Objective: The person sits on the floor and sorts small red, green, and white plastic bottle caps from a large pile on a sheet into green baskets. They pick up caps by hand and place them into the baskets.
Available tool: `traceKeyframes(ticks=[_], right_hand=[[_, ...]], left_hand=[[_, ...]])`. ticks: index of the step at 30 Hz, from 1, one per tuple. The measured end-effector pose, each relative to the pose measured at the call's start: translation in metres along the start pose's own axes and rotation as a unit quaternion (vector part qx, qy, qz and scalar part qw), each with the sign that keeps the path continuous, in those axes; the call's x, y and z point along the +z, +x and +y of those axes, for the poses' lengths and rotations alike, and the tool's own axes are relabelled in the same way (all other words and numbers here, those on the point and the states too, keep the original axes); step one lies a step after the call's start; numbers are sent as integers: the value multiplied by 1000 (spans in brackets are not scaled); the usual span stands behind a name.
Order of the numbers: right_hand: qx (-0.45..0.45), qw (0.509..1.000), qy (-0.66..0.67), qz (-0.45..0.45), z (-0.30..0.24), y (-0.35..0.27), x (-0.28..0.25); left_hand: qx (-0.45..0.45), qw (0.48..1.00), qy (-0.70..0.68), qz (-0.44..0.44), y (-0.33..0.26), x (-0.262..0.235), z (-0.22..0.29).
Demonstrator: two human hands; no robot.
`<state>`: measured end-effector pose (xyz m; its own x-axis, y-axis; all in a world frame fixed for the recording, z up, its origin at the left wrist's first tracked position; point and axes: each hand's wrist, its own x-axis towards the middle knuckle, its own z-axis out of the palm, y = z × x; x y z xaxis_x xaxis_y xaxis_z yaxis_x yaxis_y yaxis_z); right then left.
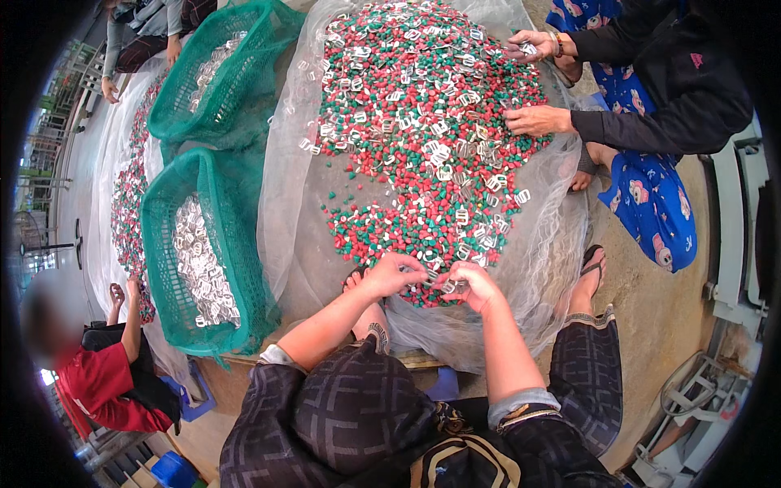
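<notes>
At the near edge of a wide heap of small red, green and white pellet-like pieces (382,232), my two hands work close together. My left hand (394,275) has its fingers pinched, and what lies between the tips is too small to make out. Beside it, my right hand (472,286) is closed with thumb and fingers on a small silver metal buckle (450,285). More flat metal buckles (438,152) lie scattered through the heap, thickest at its middle and far part. The heap rests on a translucent white mesh sheet (285,195).
Left of the heap stand two green mesh-lined baskets, a near basket (153,244) and a far basket (150,118), both holding metal buckles. A co-worker's hands (537,122) reach in from the right. Other people sit at a second heap (126,203) on the left.
</notes>
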<state>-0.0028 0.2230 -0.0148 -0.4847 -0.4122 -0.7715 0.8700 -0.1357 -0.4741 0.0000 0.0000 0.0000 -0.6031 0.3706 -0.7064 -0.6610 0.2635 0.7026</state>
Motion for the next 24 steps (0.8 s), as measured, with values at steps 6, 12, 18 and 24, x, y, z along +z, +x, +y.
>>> traceKeyframes(ticks=[6,12,18,24], right_hand=[[57,983,168,-44,16,-17,-7],[2,996,89,-2,7,-16,-34],[-6,998,21,60,-3,-20,-28],[-72,827,-511,222,4,-7,-5]], left_hand=[[155,986,55,-17,1,33,3],[160,933,291,135,21,7,2],[124,937,199,260,25,-40,9],[194,896,328,228,15,-31,13]])
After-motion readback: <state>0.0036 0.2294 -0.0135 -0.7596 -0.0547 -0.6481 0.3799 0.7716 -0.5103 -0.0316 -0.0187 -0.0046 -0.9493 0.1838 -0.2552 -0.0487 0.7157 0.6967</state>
